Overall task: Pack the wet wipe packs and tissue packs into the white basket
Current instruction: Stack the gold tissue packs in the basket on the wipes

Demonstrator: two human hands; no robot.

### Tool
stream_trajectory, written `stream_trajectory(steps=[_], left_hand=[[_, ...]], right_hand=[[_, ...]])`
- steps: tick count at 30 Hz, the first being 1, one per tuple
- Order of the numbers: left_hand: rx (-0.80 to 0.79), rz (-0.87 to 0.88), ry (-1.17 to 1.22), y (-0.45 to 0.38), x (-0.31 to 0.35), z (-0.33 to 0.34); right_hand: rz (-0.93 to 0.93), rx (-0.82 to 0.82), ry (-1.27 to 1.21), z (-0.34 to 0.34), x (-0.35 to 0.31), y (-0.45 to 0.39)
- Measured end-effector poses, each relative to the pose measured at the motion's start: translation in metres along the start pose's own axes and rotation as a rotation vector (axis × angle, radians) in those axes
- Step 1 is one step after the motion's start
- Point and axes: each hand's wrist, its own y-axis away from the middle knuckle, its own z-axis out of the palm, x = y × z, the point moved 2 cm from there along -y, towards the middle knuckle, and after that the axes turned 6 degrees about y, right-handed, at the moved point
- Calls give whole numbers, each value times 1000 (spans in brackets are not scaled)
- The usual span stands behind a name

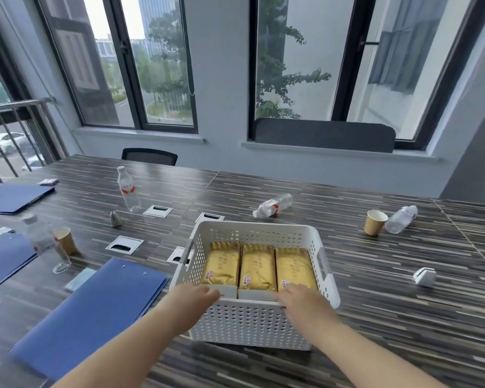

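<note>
The white perforated basket [252, 323] stands on the table in front of me. Three gold tissue packs [256, 268] lie side by side inside it. Two white wet wipe packs [256, 294] stand on edge between the gold packs and the basket's near wall. My left hand [196, 296] lies over the top of the left white pack, fingers closed on it. My right hand [300, 299] covers the right white pack, fingers inside the basket and thumb over the near rim. How deep the white packs sit is hidden by the wall.
Blue folders [95, 312] lie left of the basket. A water bottle [44, 242] and paper cup [66, 240] stand at the left. Further bottles [273, 205] and a cup [375, 222] are behind and to the right, along with a small white holder [424, 276].
</note>
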Motion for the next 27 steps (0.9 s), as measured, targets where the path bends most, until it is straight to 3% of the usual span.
stream_trajectory(steps=[4,9,27], left_hand=[[91,-27,160,-8,14,15],[175,-88,153,-15,19,24],[176,-46,134,-82,-21,18]], right_hand=[[112,-175,21,6,24,5],[181,-235,66,13,24,8],[268,-148,69,24,34,-31]])
